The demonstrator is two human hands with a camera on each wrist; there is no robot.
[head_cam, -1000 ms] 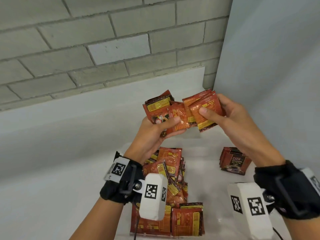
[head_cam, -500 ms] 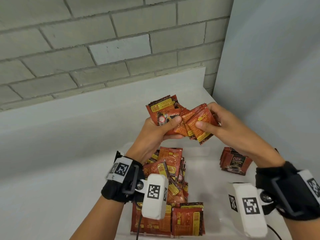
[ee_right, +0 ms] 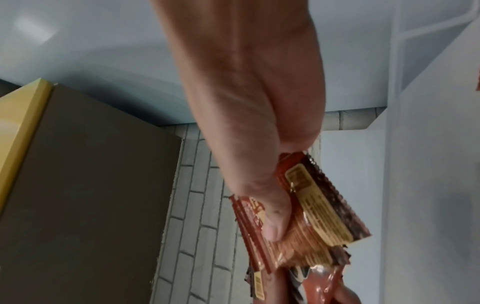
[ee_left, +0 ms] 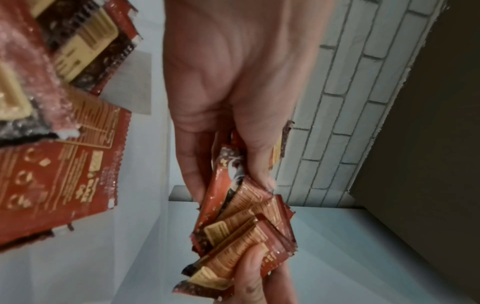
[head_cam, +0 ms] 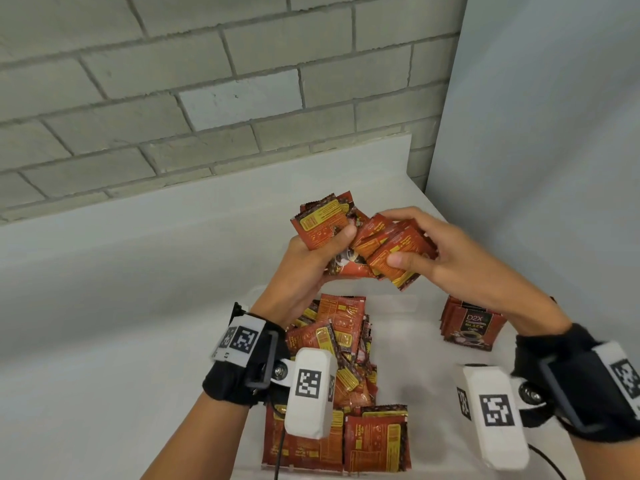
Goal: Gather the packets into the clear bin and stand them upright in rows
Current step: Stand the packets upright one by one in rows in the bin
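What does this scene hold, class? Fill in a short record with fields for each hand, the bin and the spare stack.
left hand: grips a fanned bundle of red foil coffee packets
right hand: pinches the same bundle
clear plastic bin: red packets lean along its left side, two stand at the near wall
small stack of red packets: lying right of the bin, untouched

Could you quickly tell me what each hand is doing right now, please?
Left hand: grips a bunch of packets.
Right hand: pinches a fanned stack of packets.

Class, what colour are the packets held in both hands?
The packets are red-orange with yellow panels, clearest in the head view.
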